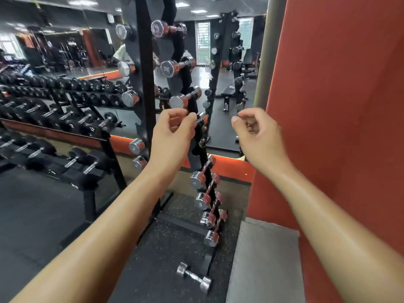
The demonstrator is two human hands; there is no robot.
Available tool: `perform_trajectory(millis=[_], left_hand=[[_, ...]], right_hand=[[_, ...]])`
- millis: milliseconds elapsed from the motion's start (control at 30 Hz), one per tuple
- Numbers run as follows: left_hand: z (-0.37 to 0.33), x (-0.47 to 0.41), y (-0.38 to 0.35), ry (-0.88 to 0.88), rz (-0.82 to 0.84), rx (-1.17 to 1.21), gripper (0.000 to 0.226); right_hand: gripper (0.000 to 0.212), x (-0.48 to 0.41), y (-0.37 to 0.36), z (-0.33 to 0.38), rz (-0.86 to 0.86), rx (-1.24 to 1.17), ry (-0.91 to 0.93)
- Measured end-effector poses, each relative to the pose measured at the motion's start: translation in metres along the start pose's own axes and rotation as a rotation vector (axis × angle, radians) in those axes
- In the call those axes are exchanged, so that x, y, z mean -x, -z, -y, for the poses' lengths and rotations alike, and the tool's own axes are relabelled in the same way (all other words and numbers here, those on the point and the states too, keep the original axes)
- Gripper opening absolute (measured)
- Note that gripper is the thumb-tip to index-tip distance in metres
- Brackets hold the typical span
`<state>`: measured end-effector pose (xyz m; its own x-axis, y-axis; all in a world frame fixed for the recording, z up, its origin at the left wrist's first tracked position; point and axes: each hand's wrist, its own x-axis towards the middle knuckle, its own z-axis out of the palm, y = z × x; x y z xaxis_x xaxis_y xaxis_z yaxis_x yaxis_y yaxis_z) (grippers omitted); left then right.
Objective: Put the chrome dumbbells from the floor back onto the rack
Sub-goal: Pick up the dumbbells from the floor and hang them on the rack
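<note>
Fingers (pixel 175 114) of left hand (pixel 172 130) and right hand (pixel 258 130) curl empty; next move, likely: stoop, grip the dumbbell (pixel 193 275) on the floor (pixel 153 254).

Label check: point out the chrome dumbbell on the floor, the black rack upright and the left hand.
chrome dumbbell on the floor (pixel 193 277), head view, on its handle.
black rack upright (pixel 144 84), head view, its front face.
left hand (pixel 172 132), head view, back of the hand.
</note>
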<state>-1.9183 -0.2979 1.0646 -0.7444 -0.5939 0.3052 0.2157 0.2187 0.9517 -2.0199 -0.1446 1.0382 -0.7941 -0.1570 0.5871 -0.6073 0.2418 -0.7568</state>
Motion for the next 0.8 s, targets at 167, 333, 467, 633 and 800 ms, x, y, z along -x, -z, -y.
perform_trajectory(millis=[167,333,467,633,800], left_hand=[[0.013,0.072,0.016,0.059,0.065,-0.005,0.014],[0.035,0.168,0.046,0.119,0.111,-0.018,0.018],[0.059,0.233,0.079,0.169,0.124,-0.048,0.009],[0.120,0.301,0.133,0.309,0.110,-0.137,0.008],[0.214,0.362,0.200,0.580,0.028,-0.243,0.008]], right_hand=[[0.014,0.087,0.025,0.016,0.008,0.050,-0.038],[0.013,0.194,0.036,0.026,-0.004,0.081,-0.108],[0.012,0.281,0.029,0.033,0.034,0.066,-0.210],[0.008,0.381,-0.005,0.027,0.106,0.034,-0.397],[0.023,0.483,-0.056,-0.007,0.245,0.075,-0.627]])
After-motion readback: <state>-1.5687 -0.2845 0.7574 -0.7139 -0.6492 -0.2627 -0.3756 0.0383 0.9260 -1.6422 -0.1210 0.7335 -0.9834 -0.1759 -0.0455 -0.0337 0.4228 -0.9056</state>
